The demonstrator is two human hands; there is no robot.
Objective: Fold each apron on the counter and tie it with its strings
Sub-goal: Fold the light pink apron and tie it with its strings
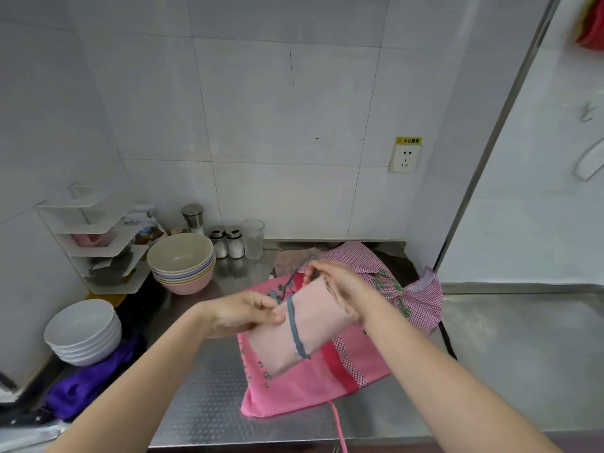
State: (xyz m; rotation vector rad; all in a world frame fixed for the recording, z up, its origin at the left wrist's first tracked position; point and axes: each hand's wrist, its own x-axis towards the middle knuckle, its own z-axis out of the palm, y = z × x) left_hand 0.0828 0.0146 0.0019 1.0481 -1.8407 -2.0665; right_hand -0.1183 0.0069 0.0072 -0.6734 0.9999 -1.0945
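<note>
Both hands held the folded pale apron above the counter: left hand gripped its edge to steady it, right hand pinched the grey string, apparently for tying

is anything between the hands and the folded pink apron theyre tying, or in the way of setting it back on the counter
Nothing is between them: both the left hand and right hand already grip the folded pink apron. Directly below it the bright pink apron covers the counter.
</note>
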